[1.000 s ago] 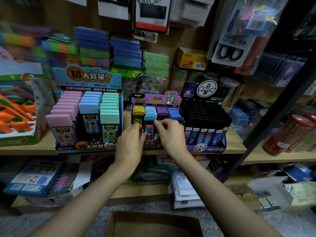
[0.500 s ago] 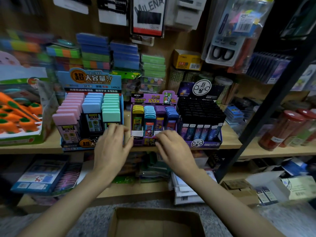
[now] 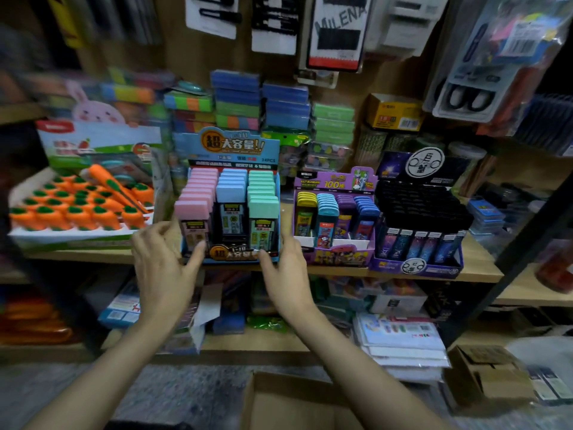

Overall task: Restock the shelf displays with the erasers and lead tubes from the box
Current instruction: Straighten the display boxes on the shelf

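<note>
We are flanking the blue lead-tube display (image 3: 235, 252) on the shelf, our left hand (image 3: 164, 265) at its 8 o'clock corner and our right hand (image 3: 286, 274) at 4 o'clock. Both are equally near, fingers loosely spread, gripping nothing. The box (image 3: 279, 401) is lying at 6 o'clock.

Lead-tube display (image 3: 231, 209) left of eraser display (image 3: 336, 225).

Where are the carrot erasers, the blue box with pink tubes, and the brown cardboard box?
Orange carrot-shaped erasers (image 3: 76, 217): head view, a front-row carrot's body.
Blue cardboard display box (image 3: 231, 147): head view, its header card.
Brown cardboard box (image 3: 297, 398): head view, its inner wall.
</note>
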Action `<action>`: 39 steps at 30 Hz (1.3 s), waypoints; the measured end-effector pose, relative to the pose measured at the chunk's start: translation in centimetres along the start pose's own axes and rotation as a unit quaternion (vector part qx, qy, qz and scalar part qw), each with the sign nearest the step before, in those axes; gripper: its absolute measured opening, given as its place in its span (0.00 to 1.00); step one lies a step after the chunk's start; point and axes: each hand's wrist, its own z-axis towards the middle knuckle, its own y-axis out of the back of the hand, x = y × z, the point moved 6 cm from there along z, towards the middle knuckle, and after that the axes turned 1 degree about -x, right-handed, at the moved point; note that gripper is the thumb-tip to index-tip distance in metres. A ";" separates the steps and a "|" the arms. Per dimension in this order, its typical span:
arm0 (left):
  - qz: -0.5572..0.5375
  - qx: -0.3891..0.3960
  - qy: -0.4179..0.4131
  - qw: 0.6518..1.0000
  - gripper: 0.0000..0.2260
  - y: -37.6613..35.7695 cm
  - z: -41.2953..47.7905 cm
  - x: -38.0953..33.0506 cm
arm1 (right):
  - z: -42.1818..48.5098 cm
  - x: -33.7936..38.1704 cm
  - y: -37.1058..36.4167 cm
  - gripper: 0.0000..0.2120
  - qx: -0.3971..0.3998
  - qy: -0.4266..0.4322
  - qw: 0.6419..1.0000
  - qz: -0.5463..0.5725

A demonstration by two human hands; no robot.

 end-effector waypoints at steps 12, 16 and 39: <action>-0.181 0.132 0.113 0.968 0.24 -3.8 0.8 2.3 | -0.1 -0.6 -2.8 0.32 -0.056 -0.061 0.997 -0.008; -0.170 0.156 0.111 0.967 0.25 -3.9 0.3 2.6 | -0.5 -0.9 -2.0 0.31 -0.047 -0.072 0.996 0.002; -0.333 0.173 0.154 0.914 0.23 -5.7 8.3 -0.8 | 8.1 4.4 0.8 0.24 0.013 -0.046 0.997 0.057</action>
